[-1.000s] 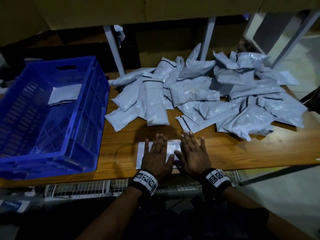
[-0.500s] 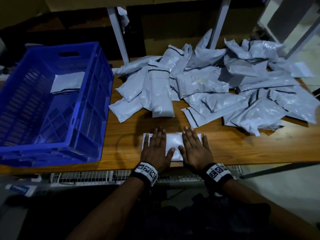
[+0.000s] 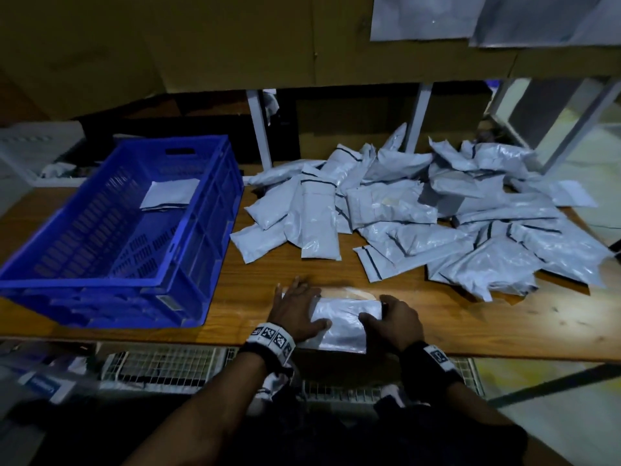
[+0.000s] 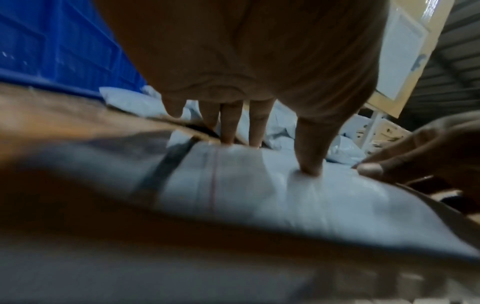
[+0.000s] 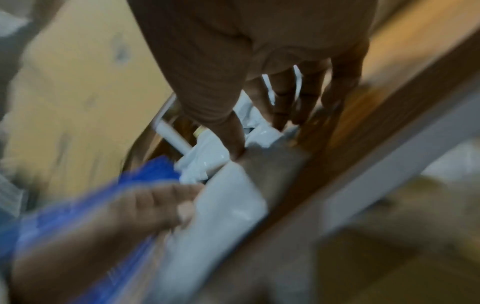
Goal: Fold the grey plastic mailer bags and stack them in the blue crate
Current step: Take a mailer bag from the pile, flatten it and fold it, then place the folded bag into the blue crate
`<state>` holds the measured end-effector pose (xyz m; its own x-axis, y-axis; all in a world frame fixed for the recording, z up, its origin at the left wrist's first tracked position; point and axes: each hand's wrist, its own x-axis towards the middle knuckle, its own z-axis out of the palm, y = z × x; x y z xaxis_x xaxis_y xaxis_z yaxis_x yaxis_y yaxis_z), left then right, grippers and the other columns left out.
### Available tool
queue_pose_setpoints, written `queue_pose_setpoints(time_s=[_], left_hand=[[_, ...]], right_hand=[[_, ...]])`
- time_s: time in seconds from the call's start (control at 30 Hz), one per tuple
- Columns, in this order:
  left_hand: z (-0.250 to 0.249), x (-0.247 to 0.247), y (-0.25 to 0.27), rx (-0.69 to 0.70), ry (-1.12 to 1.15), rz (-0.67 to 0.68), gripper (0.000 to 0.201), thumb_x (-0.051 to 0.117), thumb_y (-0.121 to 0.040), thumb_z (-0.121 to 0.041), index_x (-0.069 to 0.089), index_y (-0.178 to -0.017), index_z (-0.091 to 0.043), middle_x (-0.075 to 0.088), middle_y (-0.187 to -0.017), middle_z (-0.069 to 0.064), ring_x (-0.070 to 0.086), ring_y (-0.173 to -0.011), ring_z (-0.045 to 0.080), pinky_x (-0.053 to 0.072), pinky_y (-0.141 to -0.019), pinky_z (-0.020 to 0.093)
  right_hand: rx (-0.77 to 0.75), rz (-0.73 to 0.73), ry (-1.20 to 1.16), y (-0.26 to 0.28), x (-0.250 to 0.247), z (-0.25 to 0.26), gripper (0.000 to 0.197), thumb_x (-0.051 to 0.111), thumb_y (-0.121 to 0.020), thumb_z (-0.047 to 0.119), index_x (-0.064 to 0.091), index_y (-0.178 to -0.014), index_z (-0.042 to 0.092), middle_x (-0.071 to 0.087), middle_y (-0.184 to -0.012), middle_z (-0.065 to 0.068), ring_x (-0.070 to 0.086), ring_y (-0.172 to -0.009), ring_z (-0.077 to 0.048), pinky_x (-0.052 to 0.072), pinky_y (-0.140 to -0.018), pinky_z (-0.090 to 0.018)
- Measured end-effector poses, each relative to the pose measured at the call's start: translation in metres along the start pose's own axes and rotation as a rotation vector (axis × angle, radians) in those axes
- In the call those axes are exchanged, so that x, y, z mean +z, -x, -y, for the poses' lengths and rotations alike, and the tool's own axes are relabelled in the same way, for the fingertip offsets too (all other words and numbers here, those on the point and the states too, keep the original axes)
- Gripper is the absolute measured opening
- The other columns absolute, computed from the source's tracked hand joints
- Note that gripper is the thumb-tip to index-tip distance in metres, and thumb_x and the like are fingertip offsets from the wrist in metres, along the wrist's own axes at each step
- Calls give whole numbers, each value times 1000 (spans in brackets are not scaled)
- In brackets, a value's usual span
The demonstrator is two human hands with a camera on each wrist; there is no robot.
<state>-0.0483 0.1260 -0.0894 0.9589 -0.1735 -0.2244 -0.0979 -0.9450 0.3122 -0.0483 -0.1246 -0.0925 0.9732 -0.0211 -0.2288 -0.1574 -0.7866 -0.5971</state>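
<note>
A folded grey mailer bag (image 3: 342, 326) (image 4: 259, 195) (image 5: 228, 205) lies at the table's near edge. My left hand (image 3: 299, 304) (image 4: 275, 156) rests on its left end, fingers straight over the far edge and thumb pressing on top. My right hand (image 3: 374, 311) (image 5: 259, 139) holds the right end, thumb on top and fingers curled round the edge. The blue crate (image 3: 100, 297) (image 4: 64, 51) stands to the left. One folded mailer (image 3: 169, 195) lies on its floor near the far wall. A loose pile of grey mailers (image 3: 420, 223) covers the table beyond and to the right.
The wooden table (image 3: 504, 327) shows bare wood between the pile and the hands. White frame posts (image 3: 260, 129) rise behind the pile under a cardboard-faced shelf. A wire mesh rack (image 3: 161, 364) runs below the table's front edge.
Both hands lay flat side by side on the bag. They have slid apart to its ends, and the right hand's fingers now curl round the right end. The head view has tilted up.
</note>
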Motion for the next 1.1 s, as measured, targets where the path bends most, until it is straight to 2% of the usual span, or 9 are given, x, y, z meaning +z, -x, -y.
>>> queue_pose_setpoints(time_s=[0.1,0.17,0.23,0.3,0.43,0.57,0.73,0.93,1.1], left_hand=[[-1,-19,2,49,185,-26,85,74,-80,-62,44,-152,-28,42,-159,-1,29,-152,22,21,-124,53],[-7,-46,4,89,375,-82,84,83,-76,-57,53,-146,-21,60,-144,0,55,-134,17,48,-108,43],[-14,-82,9,102,491,-122,75,88,-76,-44,60,-140,-18,70,-129,1,66,-118,12,55,-98,35],[-10,-116,18,123,507,-157,64,88,-78,-41,65,-133,-20,74,-118,-1,69,-108,11,57,-92,32],[16,-165,54,122,638,-328,48,84,-81,-35,72,-121,-12,75,-115,-2,72,-104,12,58,-92,40],[66,-210,94,33,906,-673,48,83,-78,-24,67,-118,-3,77,-109,9,75,-100,23,60,-87,48],[155,-260,134,34,932,-790,44,85,-82,-15,69,-122,-7,77,-113,4,74,-103,21,59,-91,52],[244,-344,143,102,657,-682,59,86,-72,-42,72,-123,-18,78,-105,4,74,-99,25,59,-89,49],[320,-407,128,-33,549,-801,56,81,-86,-39,64,-135,-17,76,-102,-2,70,-101,11,57,-93,37]], right_hand=[[-70,-7,-311,-7,-12,15,75,93,-69,37,63,-135,18,70,-113,-5,67,-107,-22,54,-84,-31],[-237,23,-392,-11,-25,35,82,97,-65,32,60,-138,22,69,-114,2,67,-100,-13,56,-81,-25],[-387,35,-402,-16,-38,64,85,98,-62,36,57,-137,31,68,-100,12,66,-87,0,55,-78,-17],[-489,62,-437,-17,-54,101,81,98,-63,34,61,-135,29,64,-87,15,63,-75,5,48,-72,-10],[-562,127,-678,-8,-70,174,71,95,-71,27,63,-134,29,73,-102,6,73,-89,-9,61,-80,-31],[-544,105,-798,9,-62,246,56,85,-82,37,62,-132,34,71,-117,6,70,-101,-1,58,-75,-21],[-644,163,-741,27,-23,352,56,83,-86,26,59,-136,21,75,-108,3,74,-91,-9,59,-75,-26],[-509,352,-882,28,31,469,37,79,-89,12,68,-124,8,76,-104,-15,74,-85,-23,62,-66,-36],[-177,164,-1118,-6,71,514,32,72,-95,10,62,-121,-5,71,-118,-21,72,-92,-29,65,-68,-36]])
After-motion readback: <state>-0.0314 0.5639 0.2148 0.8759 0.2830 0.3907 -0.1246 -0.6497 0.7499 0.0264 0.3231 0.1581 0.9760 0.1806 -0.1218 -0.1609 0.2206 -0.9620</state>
